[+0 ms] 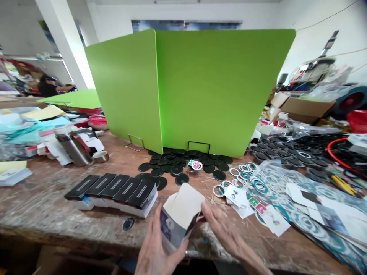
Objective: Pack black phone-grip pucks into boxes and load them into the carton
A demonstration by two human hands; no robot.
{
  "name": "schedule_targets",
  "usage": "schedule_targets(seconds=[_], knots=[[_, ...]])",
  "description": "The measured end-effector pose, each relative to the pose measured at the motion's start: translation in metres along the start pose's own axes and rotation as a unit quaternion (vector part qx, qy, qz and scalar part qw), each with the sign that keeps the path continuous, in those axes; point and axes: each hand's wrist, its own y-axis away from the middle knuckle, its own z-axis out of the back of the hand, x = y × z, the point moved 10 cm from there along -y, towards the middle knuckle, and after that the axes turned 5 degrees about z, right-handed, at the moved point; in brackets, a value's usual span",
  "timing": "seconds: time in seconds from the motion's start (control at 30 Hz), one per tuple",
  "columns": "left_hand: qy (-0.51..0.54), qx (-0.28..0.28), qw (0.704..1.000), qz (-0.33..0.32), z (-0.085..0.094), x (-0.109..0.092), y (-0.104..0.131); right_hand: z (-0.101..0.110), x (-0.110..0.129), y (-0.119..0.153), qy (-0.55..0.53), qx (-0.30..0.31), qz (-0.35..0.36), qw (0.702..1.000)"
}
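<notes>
A small printed box (pixel 175 225) with its white flap (pixel 183 202) raised is tilted above the table's front edge. My left hand (pixel 160 244) wraps round its left side and bottom, thumb in front. At the box's right edge, the thumb and fingers of my right hand (pixel 219 229) pinch it near the flap's side. Left of my hands lies a row of several black-topped boxes (pixel 114 189). Black discs (pixel 172 164) are piled behind the held box, and one lone disc (pixel 128 223) lies near the front edge.
Green panels (pixel 215 91) stand at the back on wire feet. A steel flask (pixel 73 147) and cup (pixel 101 156) are at left. Rings in plastic bags (pixel 272 183), paper cards (pixel 239 198) and more discs (pixel 281 151) cover the right. Another person (pixel 48 87) sits far left.
</notes>
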Motion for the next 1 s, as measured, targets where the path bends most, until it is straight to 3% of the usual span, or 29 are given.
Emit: schedule_targets(seconds=[0.17,0.3,0.4,0.5,0.6,0.73,0.87,1.0], knots=[[-0.166,0.040,0.985,0.003,-0.003,0.029,-0.013,-0.026,-0.062,-0.076,0.125,0.034,-0.005,0.992],[-0.193,0.049,0.980,-0.010,-0.011,0.032,-0.018,-0.061,-0.104,-0.134,0.167,0.081,0.036,0.982],[-0.195,0.030,0.980,-0.014,-0.014,0.028,-0.018,-0.080,-0.120,-0.152,0.176,0.144,0.085,0.970],[-0.188,-0.003,0.982,-0.027,-0.012,0.023,-0.017,-0.085,-0.129,-0.158,0.179,0.185,0.115,0.960],[-0.172,-0.002,0.984,-0.038,-0.014,0.025,-0.017,-0.079,-0.132,-0.155,0.184,0.184,0.122,0.958],[-0.123,0.049,0.990,-0.042,-0.010,0.024,-0.018,-0.060,-0.118,-0.129,0.184,0.157,0.103,0.965],[-0.043,0.137,0.989,-0.026,0.001,0.005,-0.020,-0.027,-0.076,-0.075,0.146,0.164,0.109,0.970],[0.021,0.230,0.973,-0.015,0.001,-0.013,-0.019,-0.004,-0.023,-0.016,0.095,0.215,0.154,0.960]])
